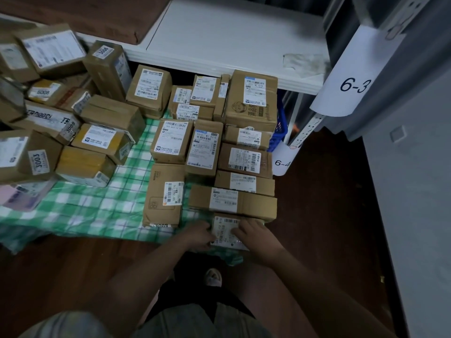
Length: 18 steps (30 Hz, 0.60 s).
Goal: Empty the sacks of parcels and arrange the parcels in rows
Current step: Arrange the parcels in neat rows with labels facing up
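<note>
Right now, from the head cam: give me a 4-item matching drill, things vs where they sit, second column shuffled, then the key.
Things
1. small parcel
2. checked cloth
3. paper tag 6-3
4. blue crate

Places
A. on the shelf post at upper right
B. spread on the floor under the parcels
C. between the left hand and right hand, at the near end of the right row
D. under the white shelf, right of the tall box

Pairs: 1-C, 2-B, 3-A, 4-D
</note>
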{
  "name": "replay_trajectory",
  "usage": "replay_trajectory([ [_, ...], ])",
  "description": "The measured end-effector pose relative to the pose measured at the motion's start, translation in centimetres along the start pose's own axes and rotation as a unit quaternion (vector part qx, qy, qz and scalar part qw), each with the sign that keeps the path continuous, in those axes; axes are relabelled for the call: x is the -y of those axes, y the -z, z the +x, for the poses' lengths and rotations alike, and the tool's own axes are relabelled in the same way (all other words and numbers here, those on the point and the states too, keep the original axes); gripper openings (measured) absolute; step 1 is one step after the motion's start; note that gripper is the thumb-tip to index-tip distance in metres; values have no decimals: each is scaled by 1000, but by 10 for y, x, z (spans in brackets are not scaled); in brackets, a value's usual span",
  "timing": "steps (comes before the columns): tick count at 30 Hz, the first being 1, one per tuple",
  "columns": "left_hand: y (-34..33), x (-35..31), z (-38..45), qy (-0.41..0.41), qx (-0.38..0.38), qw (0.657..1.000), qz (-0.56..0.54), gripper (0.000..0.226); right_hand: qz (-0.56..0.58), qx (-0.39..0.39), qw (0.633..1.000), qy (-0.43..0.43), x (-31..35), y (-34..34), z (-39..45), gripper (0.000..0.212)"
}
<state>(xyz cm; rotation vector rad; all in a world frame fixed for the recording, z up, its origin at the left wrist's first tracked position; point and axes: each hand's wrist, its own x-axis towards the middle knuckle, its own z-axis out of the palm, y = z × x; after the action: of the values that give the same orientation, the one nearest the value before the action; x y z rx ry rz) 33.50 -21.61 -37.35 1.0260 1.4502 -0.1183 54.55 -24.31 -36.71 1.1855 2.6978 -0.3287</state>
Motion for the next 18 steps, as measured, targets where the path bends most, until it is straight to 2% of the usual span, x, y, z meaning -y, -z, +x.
replay_trajectory([
  [2, -2, 0, -1, -8, 3, 1000, 2, 12, 0, -4, 1000, -11, 2, 1, -3, 85],
  [7, -4, -2, -8, -27, 25, 999, -1, 25, 12, 18, 999, -42, 2, 1, -6, 85],
  [10, -1, -1, -12, -54, 13, 996, 68, 25, 43, 45, 996, -57, 6, 6, -4, 56],
  [12, 7, 3, -15, -74, -17, 989, 124, 26, 46, 3, 997, -55, 11, 12, 0, 40],
  [18, 43, 21, -28, -84, -89, 986, 115, 23, 58, -64, 996, -27, 24, 24, 28, 31],
])
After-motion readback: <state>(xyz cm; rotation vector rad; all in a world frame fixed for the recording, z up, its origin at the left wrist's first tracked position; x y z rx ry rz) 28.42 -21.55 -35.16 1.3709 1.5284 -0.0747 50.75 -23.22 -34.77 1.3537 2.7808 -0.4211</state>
